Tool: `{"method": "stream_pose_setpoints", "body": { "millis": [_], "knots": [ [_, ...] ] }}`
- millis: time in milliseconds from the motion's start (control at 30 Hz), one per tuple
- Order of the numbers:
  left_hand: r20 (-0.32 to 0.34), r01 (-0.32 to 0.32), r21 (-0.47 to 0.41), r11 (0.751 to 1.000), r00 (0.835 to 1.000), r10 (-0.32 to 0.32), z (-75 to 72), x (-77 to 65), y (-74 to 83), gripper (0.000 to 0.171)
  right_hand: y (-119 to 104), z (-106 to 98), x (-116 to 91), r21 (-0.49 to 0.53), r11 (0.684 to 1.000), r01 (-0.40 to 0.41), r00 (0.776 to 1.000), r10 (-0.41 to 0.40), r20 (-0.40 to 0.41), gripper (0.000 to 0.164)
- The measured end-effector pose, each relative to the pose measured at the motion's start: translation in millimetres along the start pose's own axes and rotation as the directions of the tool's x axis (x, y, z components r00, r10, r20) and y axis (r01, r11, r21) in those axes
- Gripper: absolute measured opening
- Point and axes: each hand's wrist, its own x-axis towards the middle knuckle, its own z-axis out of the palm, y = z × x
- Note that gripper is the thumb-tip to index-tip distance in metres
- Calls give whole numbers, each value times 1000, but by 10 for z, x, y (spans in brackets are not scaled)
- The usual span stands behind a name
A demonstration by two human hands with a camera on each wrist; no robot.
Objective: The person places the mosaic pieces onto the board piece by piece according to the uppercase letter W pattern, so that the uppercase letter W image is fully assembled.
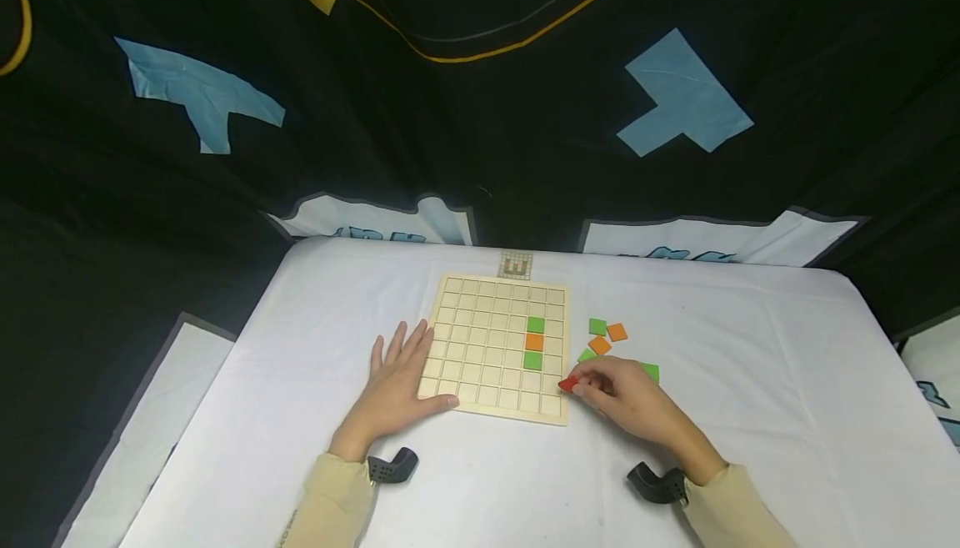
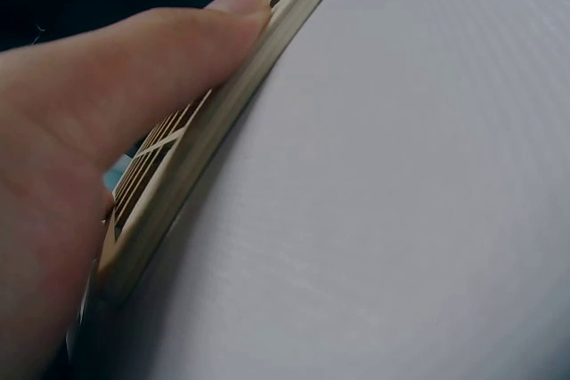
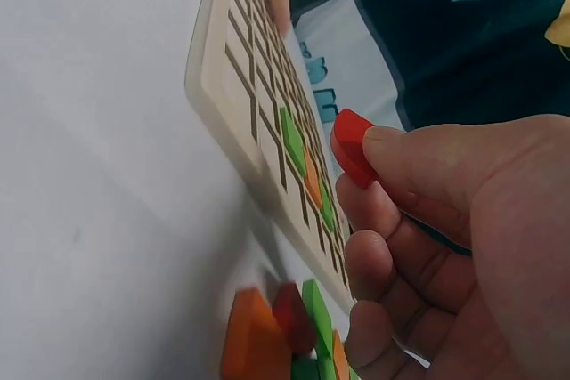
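Note:
A pale wooden grid board [image 1: 472,356] lies on the white cloth. Near its right side, a green tile [image 1: 536,325], an orange tile [image 1: 534,342] and another green tile [image 1: 533,360] form a column in its squares. My left hand [image 1: 393,389] rests spread along the board's left edge; in the left wrist view its thumb [image 2: 178,51] lies over the near rim. Between thumb and index finger, my right hand [image 1: 633,398] pinches a red tile [image 3: 354,144], held tilted beside the board's lower right edge. The other right-hand fingers are curled behind it.
Loose tiles lie right of the board, including a green one [image 1: 597,326] and an orange one [image 1: 617,332]. Another red tile [image 3: 292,318] shows low in the right wrist view. A small gridded square [image 1: 515,264] sits past the board's far edge. Behind the table hangs a black curtain [image 1: 480,131].

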Motion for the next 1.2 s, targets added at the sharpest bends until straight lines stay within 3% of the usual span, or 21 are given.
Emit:
{"method": "stream_pose_setpoints", "body": {
  "millis": [300,867,1200],
  "knots": [
    [-5,-3,-8,1000,1000,3,-5,-10,2,115,-118,109,147,13,999,31,999,-32,38,10],
    [-9,-8,-7,1000,1000,8,12,-2,-15,115,-182,333,289,-130,983,132,991,-132,4,8],
    [-3,-3,-8,1000,1000,3,-3,-11,-7,115,-212,374,315,-159,981,111,994,-112,5,9]
  ]
}}
